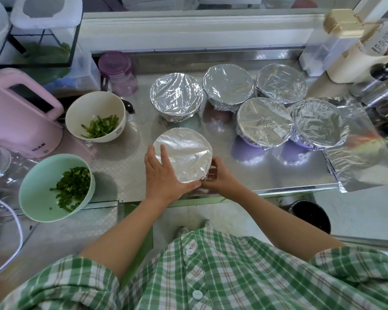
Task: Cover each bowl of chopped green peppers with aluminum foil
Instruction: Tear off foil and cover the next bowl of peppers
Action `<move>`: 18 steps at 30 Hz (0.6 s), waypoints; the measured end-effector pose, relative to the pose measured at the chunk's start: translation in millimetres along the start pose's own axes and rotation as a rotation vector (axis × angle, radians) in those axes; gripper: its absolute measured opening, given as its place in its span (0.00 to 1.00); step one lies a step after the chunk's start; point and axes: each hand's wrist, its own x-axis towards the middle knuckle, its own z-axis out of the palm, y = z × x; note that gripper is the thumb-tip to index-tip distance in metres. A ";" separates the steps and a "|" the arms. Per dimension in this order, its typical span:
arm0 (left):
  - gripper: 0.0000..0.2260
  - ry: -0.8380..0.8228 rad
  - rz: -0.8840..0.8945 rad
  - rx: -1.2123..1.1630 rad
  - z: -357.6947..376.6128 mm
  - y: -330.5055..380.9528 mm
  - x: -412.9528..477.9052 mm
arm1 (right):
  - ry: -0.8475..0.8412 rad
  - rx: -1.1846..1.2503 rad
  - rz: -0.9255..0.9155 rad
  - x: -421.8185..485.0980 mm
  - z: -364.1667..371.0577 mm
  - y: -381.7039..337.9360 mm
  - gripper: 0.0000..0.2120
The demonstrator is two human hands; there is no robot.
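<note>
A foil-covered bowl (185, 153) stands at the near middle of the steel counter. My left hand (162, 173) lies flat on its left top edge, fingers spread. My right hand (217, 177) pinches the foil against the bowl's near right side. Several more foil-covered bowls (229, 86) stand behind and to the right. Two bowls are uncovered: a white bowl (95, 116) and a mint green bowl (56, 190), both at the left with chopped green peppers inside. A loose foil sheet (365, 153) lies flat at the right.
A pink kettle (20, 117) stands at the far left beside a purple-lidded jar (118, 72). Bottles and a cream container (354, 63) crowd the right back corner. A black bin (309, 214) sits on the floor below the counter's front edge (278, 191).
</note>
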 end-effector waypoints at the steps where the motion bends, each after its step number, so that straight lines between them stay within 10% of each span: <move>1: 0.66 -0.002 -0.001 0.000 -0.1 0.2 0.0 | 0.021 0.004 0.000 1.8 -0.8 2.0 0.32; 18: 0.66 0.010 -0.004 0.016 0.9 0.1 -0.4 | 0.100 0.113 0.090 2.1 -11.4 1.2 0.13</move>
